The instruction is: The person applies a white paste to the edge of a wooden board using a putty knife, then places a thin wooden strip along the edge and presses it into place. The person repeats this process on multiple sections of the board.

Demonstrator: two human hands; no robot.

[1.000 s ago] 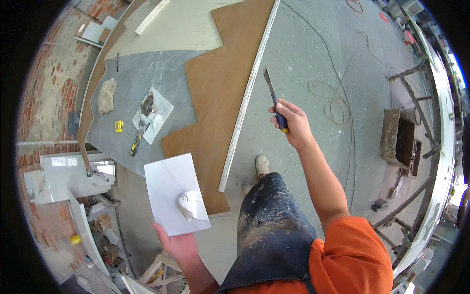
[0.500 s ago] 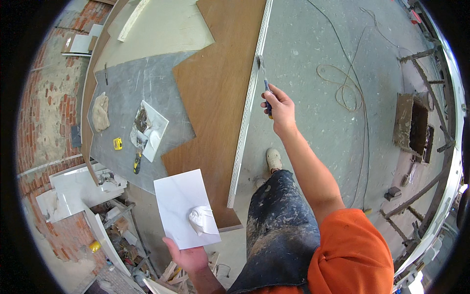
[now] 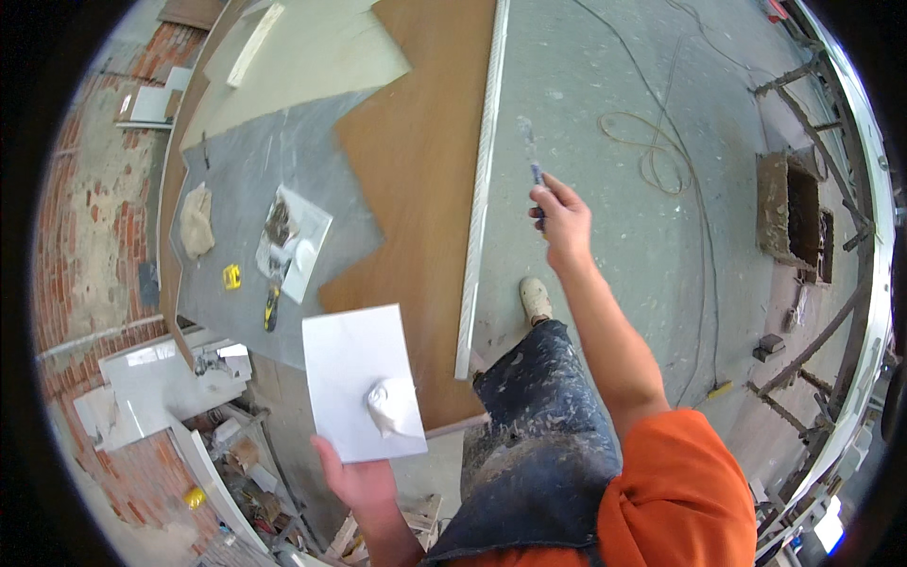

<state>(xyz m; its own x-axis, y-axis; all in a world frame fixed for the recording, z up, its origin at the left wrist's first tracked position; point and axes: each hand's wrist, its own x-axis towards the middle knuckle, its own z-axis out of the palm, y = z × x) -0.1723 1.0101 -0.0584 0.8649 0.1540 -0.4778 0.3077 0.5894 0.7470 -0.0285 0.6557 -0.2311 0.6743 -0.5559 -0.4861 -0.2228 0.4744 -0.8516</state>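
My left hand [image 3: 357,484] holds a white square board [image 3: 359,380] from beneath, flat, with a lump of white filler [image 3: 389,406] on its near right part. My right hand [image 3: 564,219] is raised over the grey floor and grips a putty knife [image 3: 531,151] with a dark handle, its thin blade pointing away from me. A long white strip [image 3: 480,180] lies along the right edge of the brown bench top [image 3: 420,161], just left of that hand. My paint-spattered trouser leg and pale shoe [image 3: 536,299] stand beside the bench.
On the bench lie a grey sheet [image 3: 255,170], a cream panel [image 3: 312,57], a tan rag [image 3: 196,222], a dirty white tile [image 3: 298,241], a yellow tape measure [image 3: 231,276]. A coiled cord [image 3: 652,156] lies on the floor. A brown box [image 3: 786,208] and metal frames stand right.
My right hand with the putty knife has moved further up and away from my body. The white board in my left hand has shifted toward the middle as my view turned.
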